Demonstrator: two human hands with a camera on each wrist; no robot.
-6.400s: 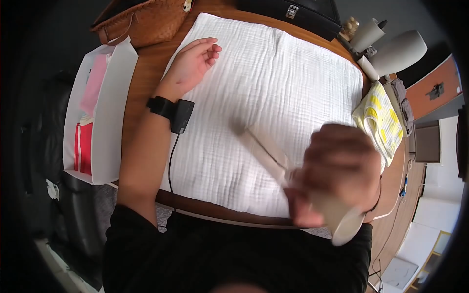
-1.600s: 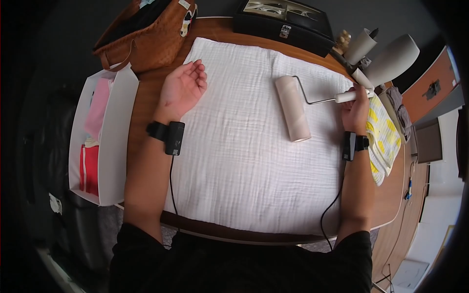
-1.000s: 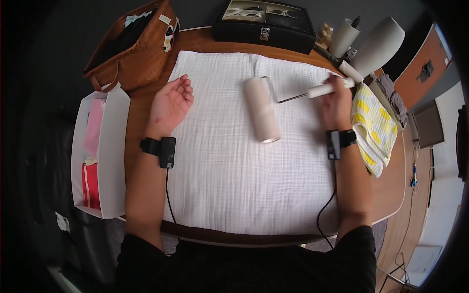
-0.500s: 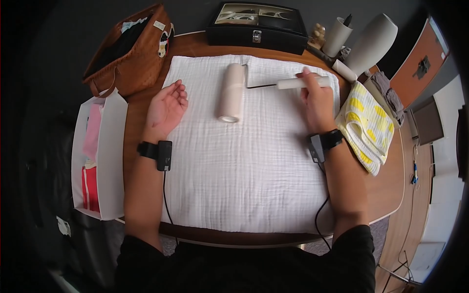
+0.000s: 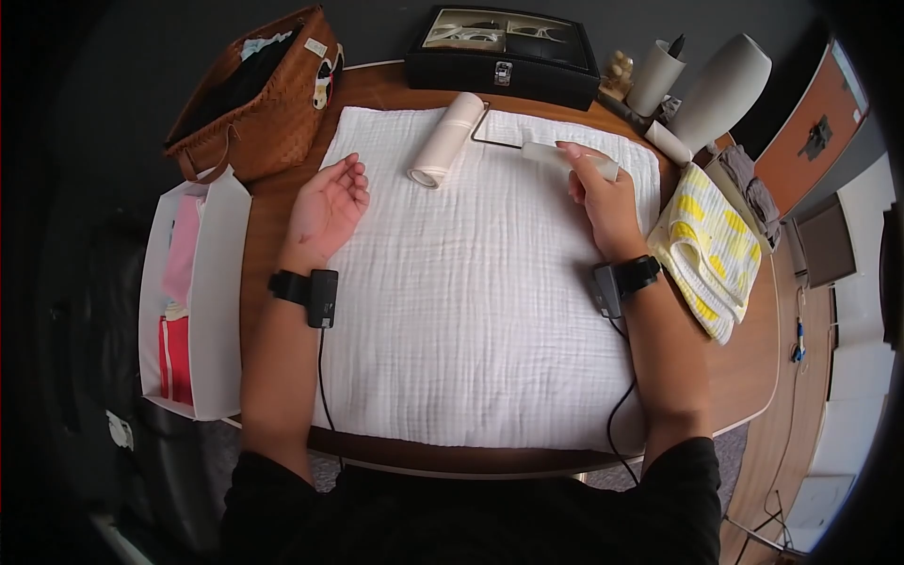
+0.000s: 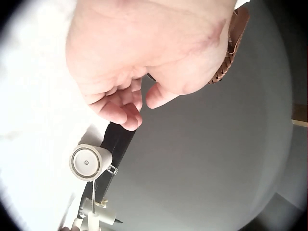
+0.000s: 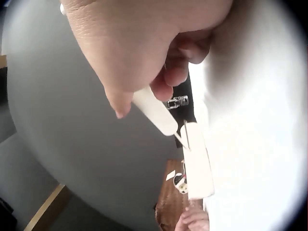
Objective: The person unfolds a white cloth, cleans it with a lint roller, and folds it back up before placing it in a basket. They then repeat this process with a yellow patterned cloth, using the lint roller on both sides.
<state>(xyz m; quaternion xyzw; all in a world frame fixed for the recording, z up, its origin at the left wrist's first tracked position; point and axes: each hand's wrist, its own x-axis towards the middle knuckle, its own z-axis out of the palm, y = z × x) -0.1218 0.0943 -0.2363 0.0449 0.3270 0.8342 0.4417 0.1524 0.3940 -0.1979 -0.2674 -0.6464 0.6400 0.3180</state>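
Observation:
A white crinkled cloth (image 5: 471,311) lies spread on the table. Near its far edge is a lint roller (image 5: 448,139), its cylinder tilted and its wire arm running right to a white handle (image 5: 544,155). The right hand (image 5: 603,198) grips that handle, thumb along it; the right wrist view shows the handle (image 7: 156,111) between thumb and fingers. Palm up at the cloth's left side, the left hand (image 5: 330,209) holds nothing, its fingers loosely curled. In the left wrist view the left hand (image 6: 144,53) is apart from the roller's round end (image 6: 86,162).
At the left stand a white box (image 5: 215,311) with pink and red items and a brown woven basket (image 5: 268,122). A black glasses case (image 5: 504,71) is at the back. Right of the cloth lie a yellow-and-white folded cloth (image 5: 706,250) and, behind it, a grey-white vase (image 5: 723,94).
The right hand has carried the roller from the right side leftward and away across the cloth, and its cylinder has turned to a slant. The left hand stays loosely curled at the left.

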